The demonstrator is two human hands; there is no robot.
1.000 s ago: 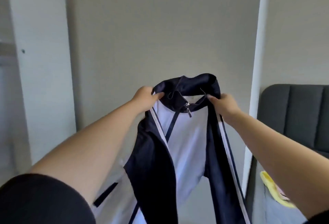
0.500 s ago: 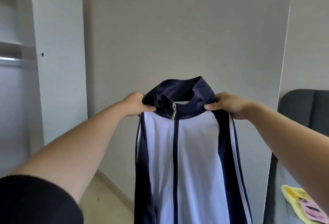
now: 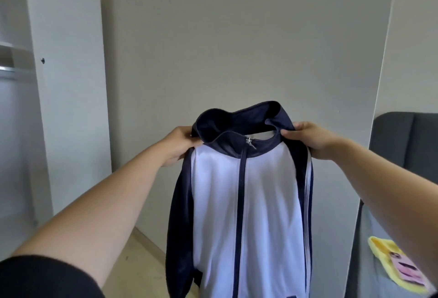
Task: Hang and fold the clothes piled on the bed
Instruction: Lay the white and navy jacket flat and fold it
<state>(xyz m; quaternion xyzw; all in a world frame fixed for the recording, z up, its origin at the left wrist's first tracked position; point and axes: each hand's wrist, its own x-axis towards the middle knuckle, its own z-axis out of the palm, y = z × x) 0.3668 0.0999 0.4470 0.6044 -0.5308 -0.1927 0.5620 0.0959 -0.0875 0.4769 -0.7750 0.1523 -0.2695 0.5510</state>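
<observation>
navy-and-white zipped jacket (image 3: 260, 203) held up at centre frame, left hand (image 3: 180, 143) pinching its shoulder beside the collar, right hand (image 3: 308, 139) pinching the other shoulder.

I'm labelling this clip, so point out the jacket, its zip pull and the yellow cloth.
jacket (image 3: 267, 203), head view, white front panel.
zip pull (image 3: 249, 141), head view, metal tab.
yellow cloth (image 3: 379, 249), head view, plain yellow corner.
</observation>
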